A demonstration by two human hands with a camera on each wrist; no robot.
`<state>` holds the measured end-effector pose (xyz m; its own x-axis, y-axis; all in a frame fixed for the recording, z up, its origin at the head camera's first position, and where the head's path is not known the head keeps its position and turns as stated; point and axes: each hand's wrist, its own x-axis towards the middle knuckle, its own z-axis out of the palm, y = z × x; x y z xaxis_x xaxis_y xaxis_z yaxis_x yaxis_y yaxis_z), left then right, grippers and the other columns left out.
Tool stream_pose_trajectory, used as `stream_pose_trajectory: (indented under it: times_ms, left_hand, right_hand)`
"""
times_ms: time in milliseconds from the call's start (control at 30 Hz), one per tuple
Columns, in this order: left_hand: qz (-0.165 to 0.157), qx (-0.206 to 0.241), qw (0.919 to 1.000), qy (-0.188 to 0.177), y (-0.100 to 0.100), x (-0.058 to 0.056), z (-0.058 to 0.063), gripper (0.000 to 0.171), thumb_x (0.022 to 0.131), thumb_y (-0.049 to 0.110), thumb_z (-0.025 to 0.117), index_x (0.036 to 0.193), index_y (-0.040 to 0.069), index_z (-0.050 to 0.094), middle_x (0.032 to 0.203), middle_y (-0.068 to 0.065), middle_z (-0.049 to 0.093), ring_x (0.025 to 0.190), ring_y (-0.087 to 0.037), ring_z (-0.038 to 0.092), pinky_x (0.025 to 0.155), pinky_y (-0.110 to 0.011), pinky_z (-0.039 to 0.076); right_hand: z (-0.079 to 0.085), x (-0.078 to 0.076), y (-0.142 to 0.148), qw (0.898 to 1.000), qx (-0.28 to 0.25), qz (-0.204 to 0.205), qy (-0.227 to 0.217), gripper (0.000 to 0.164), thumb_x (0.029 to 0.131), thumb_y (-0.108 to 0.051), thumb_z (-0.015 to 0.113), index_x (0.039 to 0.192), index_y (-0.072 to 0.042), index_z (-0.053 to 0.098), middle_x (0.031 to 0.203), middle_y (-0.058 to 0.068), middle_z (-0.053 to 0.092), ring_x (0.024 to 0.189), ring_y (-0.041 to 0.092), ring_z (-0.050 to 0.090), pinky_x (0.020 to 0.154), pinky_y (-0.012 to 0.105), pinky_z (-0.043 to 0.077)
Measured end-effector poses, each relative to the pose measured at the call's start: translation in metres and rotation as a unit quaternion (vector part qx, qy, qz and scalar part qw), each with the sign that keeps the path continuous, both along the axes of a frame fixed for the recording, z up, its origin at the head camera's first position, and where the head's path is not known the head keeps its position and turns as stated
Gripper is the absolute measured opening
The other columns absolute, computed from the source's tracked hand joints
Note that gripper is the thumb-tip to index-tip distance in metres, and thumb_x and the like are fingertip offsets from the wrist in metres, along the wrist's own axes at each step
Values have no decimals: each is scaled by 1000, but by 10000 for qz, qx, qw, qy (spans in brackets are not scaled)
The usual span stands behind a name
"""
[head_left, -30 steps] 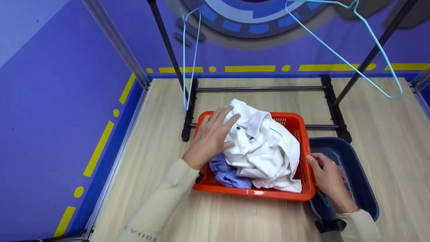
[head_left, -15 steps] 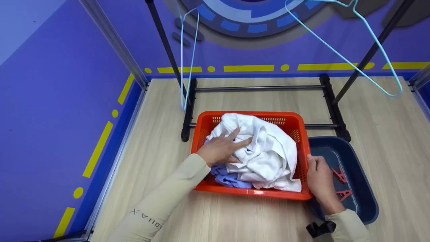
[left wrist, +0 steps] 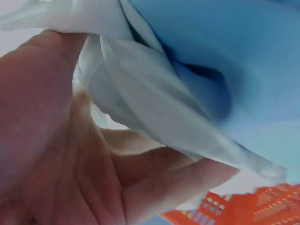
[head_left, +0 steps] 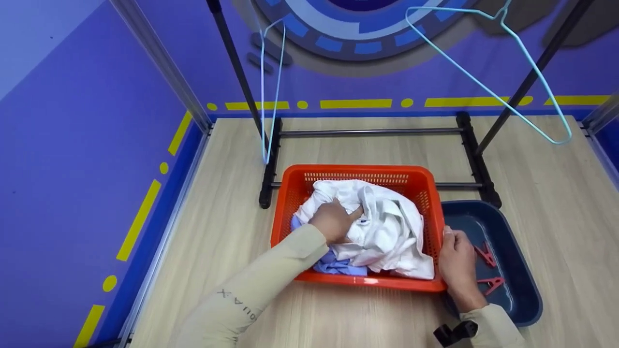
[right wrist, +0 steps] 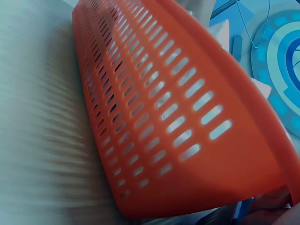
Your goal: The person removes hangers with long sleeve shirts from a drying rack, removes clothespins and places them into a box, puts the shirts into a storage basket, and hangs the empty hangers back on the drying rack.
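Observation:
An orange-red plastic basket (head_left: 358,168) holds a crumpled white shirt (head_left: 389,237) with dark buttons. A periwinkle-blue garment (head_left: 341,268) peeks out beneath it. My left hand (head_left: 333,222) presses down into the shirt with spread fingers, the tips partly sunk in folds. In the left wrist view, white cloth lies across the palm (left wrist: 79,159) and the extended fingers. My right hand (head_left: 457,261) grips the basket's right rim, thumb on top. The right wrist view shows the slotted basket wall (right wrist: 145,112), with those fingers at the bottom right corner.
A dark blue tub (head_left: 524,290) with red clothespins (head_left: 491,284) lies right of the basket, partly under the right hand. Behind stands a black rack (head_left: 476,164). Light-blue hangers (head_left: 263,96) hang at both sides. A purple wall (head_left: 87,159) bounds the left.
My left hand has moved right and down, pushing the shirt from above the basket's back rim into the basket. My right hand stays on the rim, and more of the clothespins shows.

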<state>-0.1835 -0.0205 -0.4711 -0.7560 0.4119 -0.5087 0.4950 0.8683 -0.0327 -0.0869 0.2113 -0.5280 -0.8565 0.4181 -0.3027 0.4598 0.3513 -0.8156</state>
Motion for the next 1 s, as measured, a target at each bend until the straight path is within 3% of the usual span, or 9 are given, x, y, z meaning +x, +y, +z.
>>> stream_pose_trajectory:
  times_ms: [67, 100, 167, 267, 400, 500, 633, 833, 1000]
  left_hand:
    - [279, -200, 9994, -11, 8, 1, -4, 65, 98, 32, 53, 154, 34, 20, 148, -25, 41, 115, -32, 59, 72, -38, 58]
    - [91, -465, 9989, 14, 11, 1, -5, 68, 97, 27, 54, 153, 40, 17, 149, -25, 39, 116, -33, 59, 68, -39, 58]
    - [374, -480, 9981, -74, 15, 2, -8, 73, 95, 23, 58, 153, 42, 17, 151, -24, 35, 113, -33, 60, 65, -41, 58]
    - [513, -469, 9976, -49, 14, 0, -10, 78, 91, 35, 63, 153, 42, 16, 154, -25, 30, 117, -36, 58, 75, -47, 58]
    - [184, -532, 9980, 299, 9, -6, -12, 91, 83, 58, 65, 154, 38, 12, 154, -26, 28, 118, -37, 58, 85, -49, 55]
    - [32, -528, 9974, 490, 6, -9, -14, 92, 83, 61, 62, 155, 37, 11, 154, -27, 29, 112, -35, 62, 84, -48, 56]
    - [52, -441, 9982, 414, 6, -10, -15, 92, 83, 59, 63, 155, 37, 9, 154, -30, 24, 103, -34, 64, 84, -50, 56]
    - [-89, -467, 9975, 530, 5, -9, -14, 92, 83, 61, 62, 155, 36, 10, 153, -30, 27, 103, -33, 64, 83, -47, 57]
    - [-54, -472, 9974, 547, 4, -7, -13, 93, 82, 63, 61, 155, 35, 12, 152, -30, 28, 105, -33, 63, 84, -46, 56]
  right_hand:
    - [0, 1, -1, 10000, -9, -38, 68, 57, 104, -46, 21, 126, 1, 46, 122, 21, 54, 105, 28, 52, 72, 16, 42]
    - [-1, 1, -2, 10000, -46, -31, 60, 57, 104, -46, 21, 126, 0, 46, 122, 21, 53, 104, 28, 52, 71, 15, 42]
    - [-1, 1, -3, 9999, -115, 15, -4, 58, 104, -46, 20, 127, 0, 45, 122, 20, 53, 103, 27, 52, 70, 15, 43]
    - [-1, -1, -5, 9998, -185, 66, -74, 57, 104, -46, 19, 128, -1, 44, 119, 18, 51, 100, 26, 51, 68, 17, 46]
    - [0, -8, -6, 9997, -236, 75, -89, 57, 104, -47, 18, 128, -1, 43, 115, 17, 50, 99, 25, 51, 68, 17, 47]
    - [1, -12, -5, 9996, -245, 85, -94, 57, 104, -47, 19, 129, -2, 43, 116, 16, 49, 100, 25, 50, 69, 16, 47]
    - [4, -10, 1, 10000, -77, -4, 59, 54, 103, -46, 27, 128, -3, 49, 117, 16, 54, 98, 21, 53, 68, 15, 46]
    - [17, 13, 34, 9988, 387, -289, 115, 47, 100, -46, 41, 131, -11, 49, 119, 10, 58, 89, 4, 53, 69, 16, 44]
    - [21, 47, 80, 9874, 904, -1261, -299, 46, 97, -48, 47, 130, -17, 51, 125, 6, 52, 88, -1, 43, 73, 23, 35]
